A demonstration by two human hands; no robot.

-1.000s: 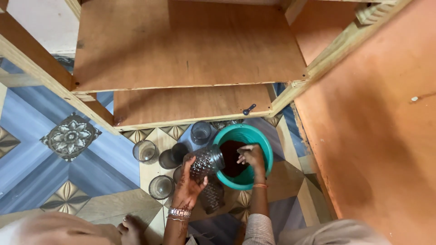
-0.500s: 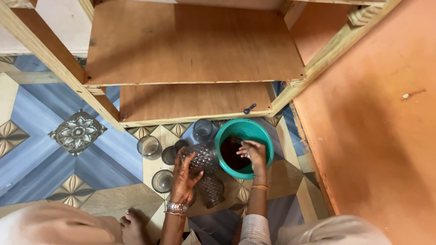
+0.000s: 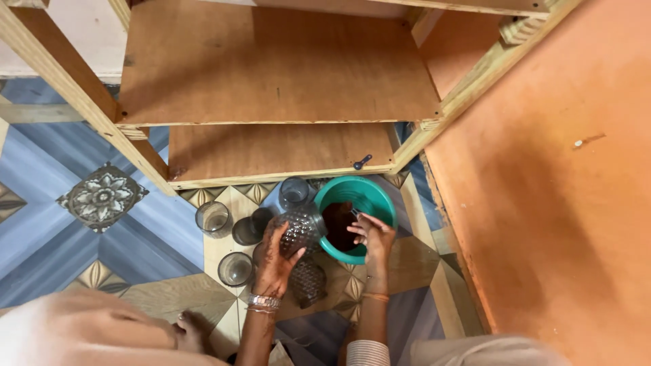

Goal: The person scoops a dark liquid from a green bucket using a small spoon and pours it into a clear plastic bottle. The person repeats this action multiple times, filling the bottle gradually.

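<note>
On the patterned tile floor (image 3: 135,244), below the plywood shelves (image 3: 271,146): your left hand (image 3: 274,254) wraps its fingers round a clear dimpled glass jar (image 3: 302,227), tipped toward a round teal plastic basin (image 3: 369,196) holding dark liquid. Your right hand (image 3: 373,234) rests over the basin's near rim, fingers loosely curled; whether they pinch anything you cannot tell. A second dimpled jar (image 3: 308,281) lies just below. Four clear drinking glasses (image 3: 213,218) stand to the left.
</note>
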